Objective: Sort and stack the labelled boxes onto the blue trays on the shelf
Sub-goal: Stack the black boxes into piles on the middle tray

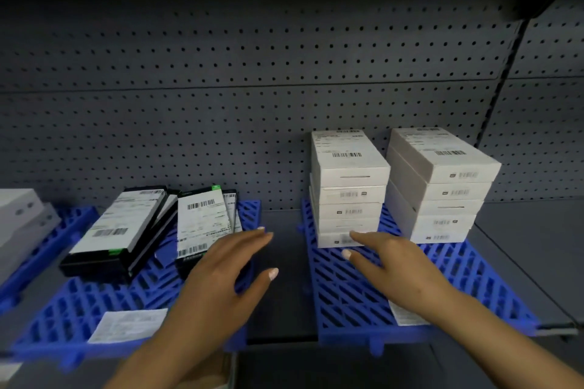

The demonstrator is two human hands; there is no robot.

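Reaching over the shelf, the left hand is hanging with fingers spread and straight, gripping nothing, its fingertips just short of the black labelled boxes. The right hand is likewise extending flat and empty, fingertips touching or nearly touching the lowest box of the near white stack; which, cannot be told.

Step in hand, as judged: squaring up stacks, white side done, black side pending.

- Left blue tray: black boxes are lying loose, overlapping and askew, one group leaning across another. A paper slip is sitting at the tray's front.
- Right blue tray: two white stacks are standing upright, the second just beside the first. Another slip is showing under the right forearm.
- Far left: pale boxes on a further blue tray.

Next move is probably calling for gathering the black boxes and aligning their edges. Their overlap is standing in the way of a clean lift.
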